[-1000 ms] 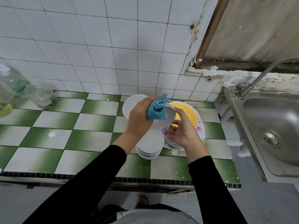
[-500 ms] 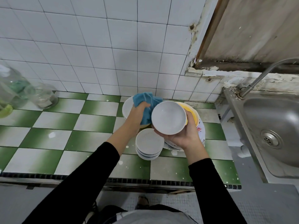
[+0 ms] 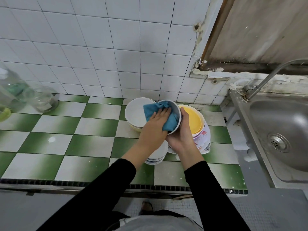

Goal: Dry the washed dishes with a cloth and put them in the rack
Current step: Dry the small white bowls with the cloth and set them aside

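Presently a white bowl (image 3: 177,112) is being held tipped on its side above a stack of small bowls (image 3: 157,156) on the green-checked counter (image 3: 83,144), cupped from outside and beneath by the curled fingers of the right hand (image 3: 183,132). A blue cloth (image 3: 150,108) is being pressed into its hollow by the left hand (image 3: 155,129), fingers nearly straight and flat upon it. Just behind, white plates (image 3: 135,114) and a yellow plate (image 3: 194,119) are being left stacked near the wall.

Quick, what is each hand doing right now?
Left hand: open, flat fingers pressing the blue cloth into the bowl.
Right hand: closed around the bowl, holding it.
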Action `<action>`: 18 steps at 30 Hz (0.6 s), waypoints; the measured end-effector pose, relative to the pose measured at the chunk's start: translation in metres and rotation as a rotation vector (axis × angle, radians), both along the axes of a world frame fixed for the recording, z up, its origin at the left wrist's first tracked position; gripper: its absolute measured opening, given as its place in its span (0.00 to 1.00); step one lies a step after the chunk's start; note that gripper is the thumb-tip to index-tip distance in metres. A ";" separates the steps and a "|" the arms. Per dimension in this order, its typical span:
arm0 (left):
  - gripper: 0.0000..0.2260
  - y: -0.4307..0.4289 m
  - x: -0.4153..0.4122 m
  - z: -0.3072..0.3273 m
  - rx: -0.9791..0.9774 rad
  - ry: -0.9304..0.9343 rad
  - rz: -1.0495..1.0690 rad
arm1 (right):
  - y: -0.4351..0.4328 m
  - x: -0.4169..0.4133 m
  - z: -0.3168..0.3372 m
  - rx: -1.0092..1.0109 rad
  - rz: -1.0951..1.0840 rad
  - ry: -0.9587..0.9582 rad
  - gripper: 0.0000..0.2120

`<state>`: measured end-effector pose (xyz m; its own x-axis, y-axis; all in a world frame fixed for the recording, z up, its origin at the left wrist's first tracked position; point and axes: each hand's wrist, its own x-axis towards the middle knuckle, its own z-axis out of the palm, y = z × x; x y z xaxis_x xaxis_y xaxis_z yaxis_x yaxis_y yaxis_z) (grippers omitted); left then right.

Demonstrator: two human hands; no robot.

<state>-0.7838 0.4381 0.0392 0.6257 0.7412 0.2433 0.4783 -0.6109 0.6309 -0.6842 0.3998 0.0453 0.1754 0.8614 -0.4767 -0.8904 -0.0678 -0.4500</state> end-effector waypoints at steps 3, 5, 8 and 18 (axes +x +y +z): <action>0.28 0.003 -0.001 0.009 -0.080 0.216 -0.120 | 0.003 0.005 -0.005 -0.038 -0.017 -0.036 0.34; 0.25 -0.001 -0.002 0.021 -0.210 0.267 -0.145 | 0.000 0.008 -0.004 -0.060 -0.036 -0.052 0.30; 0.14 -0.009 -0.003 0.033 -0.438 0.203 -0.120 | -0.003 0.015 -0.004 -0.074 -0.103 -0.063 0.23; 0.25 -0.023 0.024 0.042 -0.723 -0.156 -0.025 | 0.002 -0.005 0.005 0.052 -0.086 -0.077 0.22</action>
<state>-0.7596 0.4153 0.0810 0.6429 0.7358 -0.2127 0.3414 -0.0266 0.9396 -0.6896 0.4015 0.0503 0.2841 0.8647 -0.4142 -0.8548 0.0327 -0.5180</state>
